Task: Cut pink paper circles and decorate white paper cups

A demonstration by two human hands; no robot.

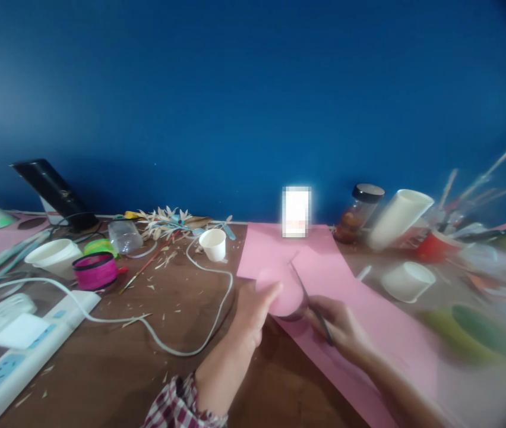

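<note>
My left hand [253, 309] grips a round pink piece [286, 294] by its left side, the thumb lying over its face. Whether this piece is a flat disc or the end of something deeper, I cannot tell. Fingers closed, my right hand [335, 324] holds a slim dark tool [310, 297] that slants up and left across the right edge of the round piece. Blur hides the tool's exact kind. Beneath both hands, a long pink sheet [395, 333] lies on the brown table.
A power strip [63, 324] and white cable [177, 352] occupy the left. A paper cup [214, 245], dried stems [170, 221] and a magenta tape roll [96, 272] stand further back. On the right are a dark-lidded jar [360, 214], a white cylinder [399, 220] and a white cup [408, 282].
</note>
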